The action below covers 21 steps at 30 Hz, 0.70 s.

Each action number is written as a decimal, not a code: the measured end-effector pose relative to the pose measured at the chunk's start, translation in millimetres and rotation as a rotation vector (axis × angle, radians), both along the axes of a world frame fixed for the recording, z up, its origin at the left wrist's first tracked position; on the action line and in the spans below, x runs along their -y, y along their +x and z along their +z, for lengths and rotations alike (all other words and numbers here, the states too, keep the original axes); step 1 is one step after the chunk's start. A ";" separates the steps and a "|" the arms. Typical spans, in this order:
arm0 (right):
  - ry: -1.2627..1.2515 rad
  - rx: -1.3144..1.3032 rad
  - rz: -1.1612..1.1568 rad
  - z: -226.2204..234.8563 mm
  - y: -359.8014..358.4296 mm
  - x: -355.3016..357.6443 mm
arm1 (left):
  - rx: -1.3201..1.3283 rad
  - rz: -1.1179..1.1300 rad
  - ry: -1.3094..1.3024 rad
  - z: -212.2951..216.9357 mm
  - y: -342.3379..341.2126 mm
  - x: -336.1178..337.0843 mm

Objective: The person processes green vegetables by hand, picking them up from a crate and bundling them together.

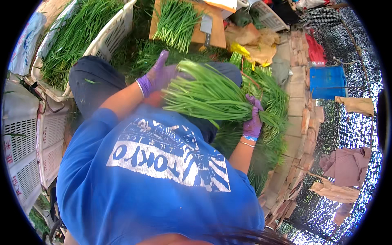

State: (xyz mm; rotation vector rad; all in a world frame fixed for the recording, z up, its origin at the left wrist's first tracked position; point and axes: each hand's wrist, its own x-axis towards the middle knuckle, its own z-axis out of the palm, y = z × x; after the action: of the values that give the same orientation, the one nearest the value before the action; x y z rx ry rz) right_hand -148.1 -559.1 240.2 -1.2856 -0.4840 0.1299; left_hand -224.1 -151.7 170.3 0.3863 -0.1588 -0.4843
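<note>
Bundle: a thick sheaf of long, flat green leaves [208, 92] lies above the lap, its left end fanned and blurred.
Right hand: purple-gloved [254, 116], closed around the sheaf's right end, thumb on top.
Left hand: purple-gloved [157, 77], thumb spread, fingers loose at the fanned end; whether they touch the leaves, I cannot tell.
Handling: a firm but gentle right grip should suit, with the left palm supporting the loose end; squeezing hard would likely bruise the leaves.
Crate: white slatted plastic [116, 36], full of greens, beyond the left knee.
Heap: loose greens [273, 96] beside and under the right hand, where strands could tangle.
Board: tan, rectangular [219, 34], partly covered by another sheaf [176, 24].
Cleaver: broad-bladed, dark-handled [206, 25], handle toward the person; a hazard for reaching hands.
</note>
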 end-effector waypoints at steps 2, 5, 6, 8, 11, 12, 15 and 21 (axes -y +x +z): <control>-0.097 -0.019 -0.087 -12.3 -5.9 7.1 | 0.073 0.026 0.059 9.8 -1.8 -4.4; -0.219 -0.042 -0.222 -33.0 -17.0 7.6 | 0.025 0.113 0.111 21.0 -1.1 -11.8; -0.225 -0.067 -0.283 -40.8 -20.8 7.3 | -0.027 0.132 0.207 23.0 -0.7 -12.0; -0.301 -0.148 -0.422 -57.4 -31.8 6.8 | 0.037 0.078 0.365 25.8 2.8 -12.4; -0.282 -0.128 -0.395 -78.1 -46.6 7.5 | -0.060 0.124 0.604 28.4 9.1 -13.7; -0.241 -0.187 -0.415 -83.8 -50.8 7.3 | -0.016 0.126 0.599 29.1 10.2 -15.3; -0.300 -0.185 -0.437 -94.0 -56.5 7.0 | -0.074 0.246 0.787 31.7 8.2 -31.9; -0.136 -0.366 -0.392 -102.3 -57.0 7.0 | 0.129 -0.050 1.180 9.9 -1.1 -15.9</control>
State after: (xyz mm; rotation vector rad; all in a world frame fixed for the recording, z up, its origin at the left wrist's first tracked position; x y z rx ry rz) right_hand -205.1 -566.1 137.8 -1.4283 0.0945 0.0666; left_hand -225.1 -135.8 180.2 1.5718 0.0119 -0.5669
